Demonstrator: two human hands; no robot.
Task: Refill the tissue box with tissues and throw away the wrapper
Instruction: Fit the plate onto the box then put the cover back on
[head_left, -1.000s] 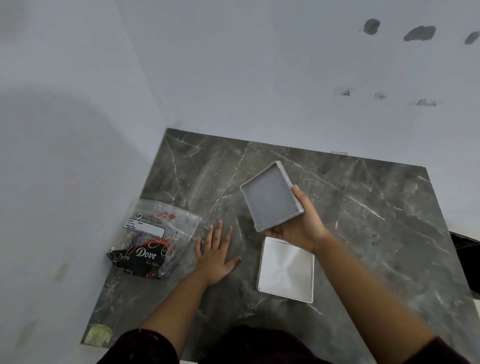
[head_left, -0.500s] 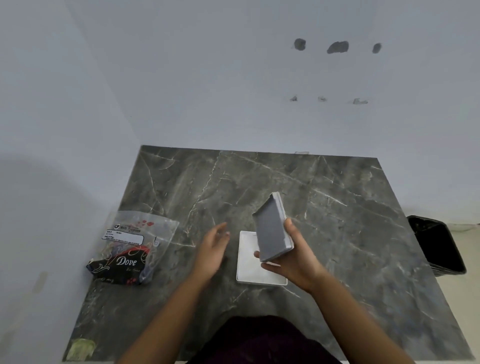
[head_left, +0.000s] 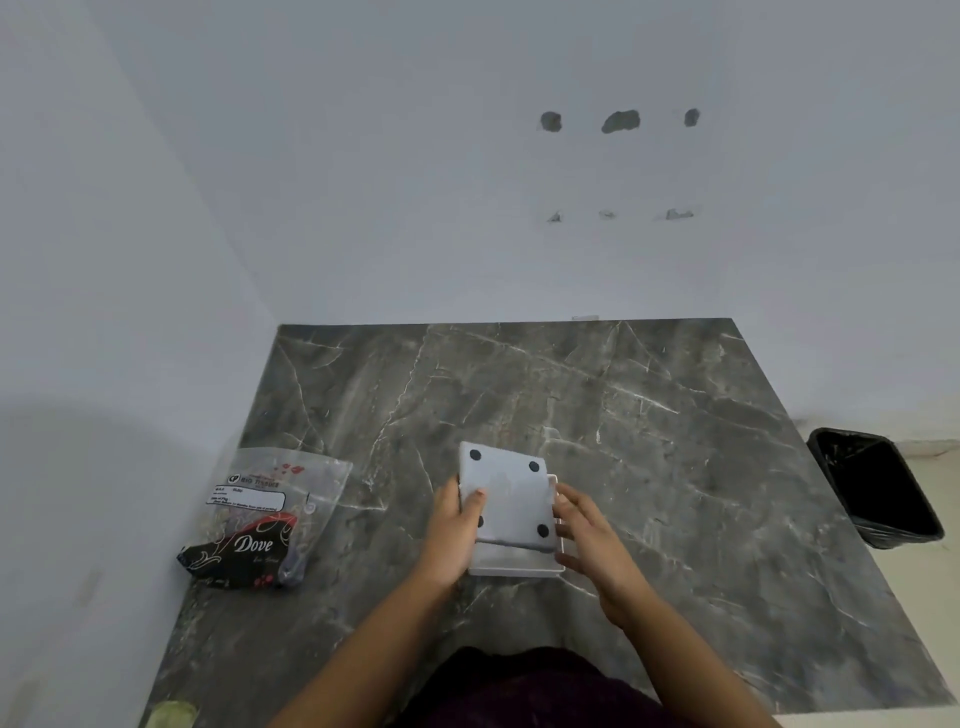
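**Both hands closing the grey box base over the white lid**

Near the front middle of the marble table (head_left: 649, 415), I'm seeing the tissue box (head_left: 506, 499) lying upside down, its grey underside with black round feet facing up at the camera. Its long axis is running away from me, tipped a little to the left. It is sitting over a white lid (head_left: 519, 564) that is showing only as a strip along the near edge and a thin line on the right.

My left hand (head_left: 452, 535) is gripping the box's left edge, thumb lying on top and covering one foot in part. My right hand (head_left: 592, 540) is pressing against the right side with fingers spread and half curled; I cannot tell how firmly it is holding.

What is inside the box is hidden. To the left, well apart, a clear tissue pack (head_left: 265, 519) with a dark "Dove" print is lying on the table. Off the table's right edge, a black bin (head_left: 878, 488) with a liner is standing on the floor; its contents are too dark to make out.
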